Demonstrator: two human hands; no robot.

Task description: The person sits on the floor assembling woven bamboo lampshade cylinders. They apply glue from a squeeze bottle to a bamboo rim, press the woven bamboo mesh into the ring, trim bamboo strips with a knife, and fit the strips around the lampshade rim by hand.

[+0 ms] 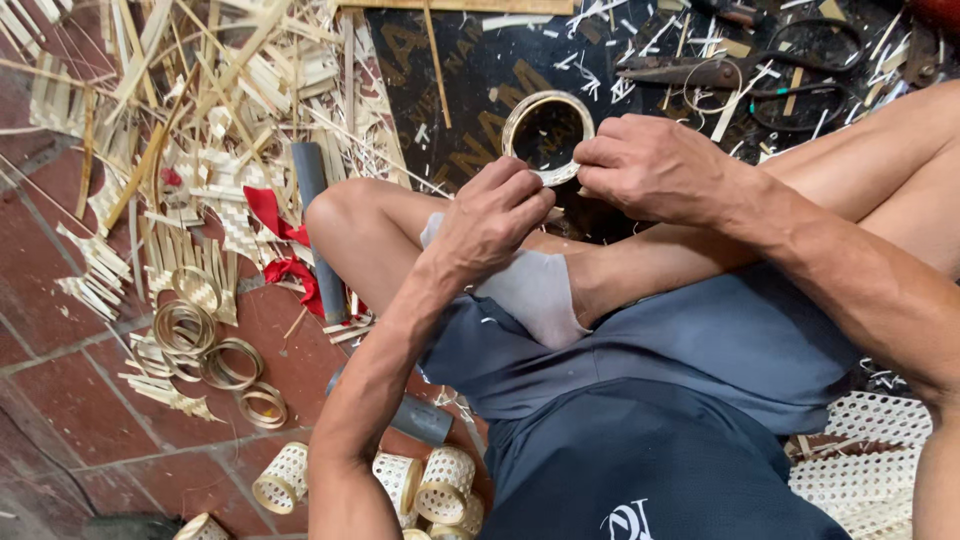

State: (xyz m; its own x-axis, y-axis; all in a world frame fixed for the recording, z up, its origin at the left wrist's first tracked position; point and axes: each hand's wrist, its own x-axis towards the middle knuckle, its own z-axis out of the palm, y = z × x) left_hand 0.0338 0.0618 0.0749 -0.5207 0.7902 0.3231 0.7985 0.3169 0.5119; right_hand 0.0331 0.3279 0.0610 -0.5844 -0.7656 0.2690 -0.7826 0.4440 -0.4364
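Bamboo ring (547,135) sits above the crossed legs, over black mat (460,90). Left hand (490,215) pinches its lower rim w/ fingertips; right hand (650,165) clamps the rt edge. Best: keep both pinches close, turn ring slowly, hold it round.

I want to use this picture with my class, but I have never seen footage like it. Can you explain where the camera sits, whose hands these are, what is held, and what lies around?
There is one picture, taken by a camera on the person's head, looking down at their lap and crossed legs. No machine is involved: the left hand and right hand are the wearer's own. Together they hold a thin bamboo ring by its lower edge. On the tiled floor lie loose bamboo strips, more finished rings and small woven cylinders. Scissors rest on a dark mat.
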